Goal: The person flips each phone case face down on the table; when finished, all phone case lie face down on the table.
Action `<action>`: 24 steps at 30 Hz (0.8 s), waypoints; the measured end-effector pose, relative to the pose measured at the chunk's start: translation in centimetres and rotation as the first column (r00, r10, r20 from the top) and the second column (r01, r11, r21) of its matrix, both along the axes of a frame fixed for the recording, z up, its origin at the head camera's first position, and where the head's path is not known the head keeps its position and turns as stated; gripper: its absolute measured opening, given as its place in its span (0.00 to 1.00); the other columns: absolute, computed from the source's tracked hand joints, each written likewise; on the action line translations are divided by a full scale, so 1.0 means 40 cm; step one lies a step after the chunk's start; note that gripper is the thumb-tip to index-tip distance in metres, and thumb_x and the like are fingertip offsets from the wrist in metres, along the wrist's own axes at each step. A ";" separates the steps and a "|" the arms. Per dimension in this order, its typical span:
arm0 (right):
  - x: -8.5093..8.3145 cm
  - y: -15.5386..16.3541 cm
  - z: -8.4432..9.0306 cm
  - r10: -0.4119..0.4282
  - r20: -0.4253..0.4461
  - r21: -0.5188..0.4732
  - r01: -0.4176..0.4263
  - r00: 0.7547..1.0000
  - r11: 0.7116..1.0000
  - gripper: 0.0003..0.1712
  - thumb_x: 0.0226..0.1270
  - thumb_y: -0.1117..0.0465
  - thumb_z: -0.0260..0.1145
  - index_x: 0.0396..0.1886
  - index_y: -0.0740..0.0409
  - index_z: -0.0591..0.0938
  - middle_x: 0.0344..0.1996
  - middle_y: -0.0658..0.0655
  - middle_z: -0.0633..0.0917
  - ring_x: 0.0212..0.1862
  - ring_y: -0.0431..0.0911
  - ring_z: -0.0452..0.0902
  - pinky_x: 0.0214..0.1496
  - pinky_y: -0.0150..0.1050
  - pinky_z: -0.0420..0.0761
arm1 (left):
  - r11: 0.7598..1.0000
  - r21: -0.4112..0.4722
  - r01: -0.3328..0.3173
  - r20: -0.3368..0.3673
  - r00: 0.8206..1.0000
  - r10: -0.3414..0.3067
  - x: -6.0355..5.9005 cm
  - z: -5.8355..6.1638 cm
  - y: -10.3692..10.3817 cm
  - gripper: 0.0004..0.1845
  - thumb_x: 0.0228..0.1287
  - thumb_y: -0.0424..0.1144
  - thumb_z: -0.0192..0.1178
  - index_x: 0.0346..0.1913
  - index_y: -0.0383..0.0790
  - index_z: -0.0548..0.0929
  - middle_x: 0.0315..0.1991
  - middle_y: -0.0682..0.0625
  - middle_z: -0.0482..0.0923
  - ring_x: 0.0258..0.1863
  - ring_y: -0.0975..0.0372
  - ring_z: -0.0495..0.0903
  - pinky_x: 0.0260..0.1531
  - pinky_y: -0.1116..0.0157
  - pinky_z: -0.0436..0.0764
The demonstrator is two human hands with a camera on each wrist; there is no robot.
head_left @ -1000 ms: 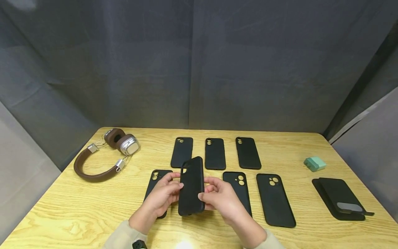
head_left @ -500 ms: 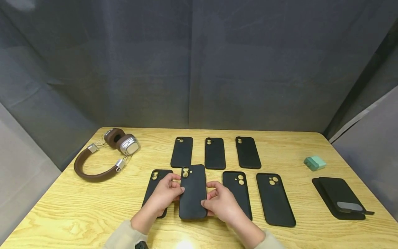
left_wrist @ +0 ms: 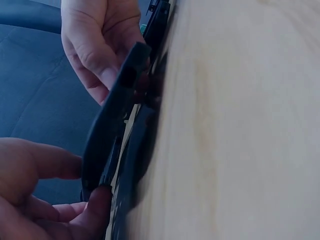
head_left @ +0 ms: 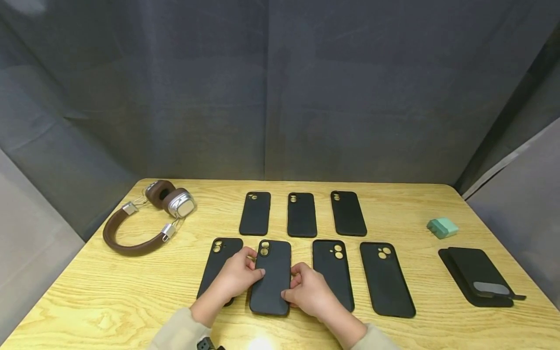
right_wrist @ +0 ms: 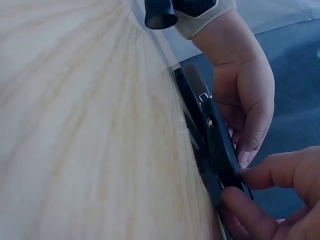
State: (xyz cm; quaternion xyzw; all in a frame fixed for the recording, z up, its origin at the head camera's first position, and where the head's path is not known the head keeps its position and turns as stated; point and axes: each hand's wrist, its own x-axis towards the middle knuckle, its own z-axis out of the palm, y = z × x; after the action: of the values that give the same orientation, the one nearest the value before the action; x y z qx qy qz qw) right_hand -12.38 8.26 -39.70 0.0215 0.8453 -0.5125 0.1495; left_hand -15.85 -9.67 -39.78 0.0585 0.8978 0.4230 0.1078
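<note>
Both hands hold one black phone case [head_left: 272, 284] by its long sides, with its back up and the camera cutout at the far left corner. My left hand [head_left: 238, 274] pinches the left edge, thumb on top. On the right edge, my right hand [head_left: 311, 290] grips lower down with thumb and fingers. In the right wrist view the case [right_wrist: 220, 145] is tilted, close over the tabletop. Another black case [head_left: 216, 265] lies partly under the left hand in the head view. A case with its inside up [head_left: 332, 272] lies just beyond the right hand.
Three black cases, left [head_left: 255, 214], middle [head_left: 302, 215] and right [head_left: 349, 214], lie in a back row. Another case [head_left: 387, 279] lies front right. Brown headphones [head_left: 135, 248] rest at left. A green charger plug [head_left: 444, 228] and a black folding stand [head_left: 481, 272] are at right.
The held case has come down toward the table and nearer the person, turning from a steep sideways tilt to nearly flat. Both hands moved down with it. The other cases stayed put.
</note>
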 end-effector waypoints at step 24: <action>-0.022 -0.009 -0.002 0.060 -0.086 0.234 -0.039 0.994 0.971 0.24 0.48 0.63 0.73 0.44 0.66 0.76 0.25 0.52 0.75 0.28 0.43 0.70 0.31 0.37 0.71 | 0.972 -0.232 0.038 -0.068 0.996 -0.055 0.004 -0.010 0.019 0.27 0.51 0.41 0.68 0.48 0.27 0.72 0.33 0.45 0.73 0.36 0.55 0.75 0.36 0.58 0.75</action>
State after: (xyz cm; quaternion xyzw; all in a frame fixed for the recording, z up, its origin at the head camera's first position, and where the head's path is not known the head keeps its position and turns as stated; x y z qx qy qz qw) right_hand -13.24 7.88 -39.77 -0.0061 0.9057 -0.4068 0.1194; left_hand -15.69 -8.89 -40.17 0.0821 0.9426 0.3108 0.0906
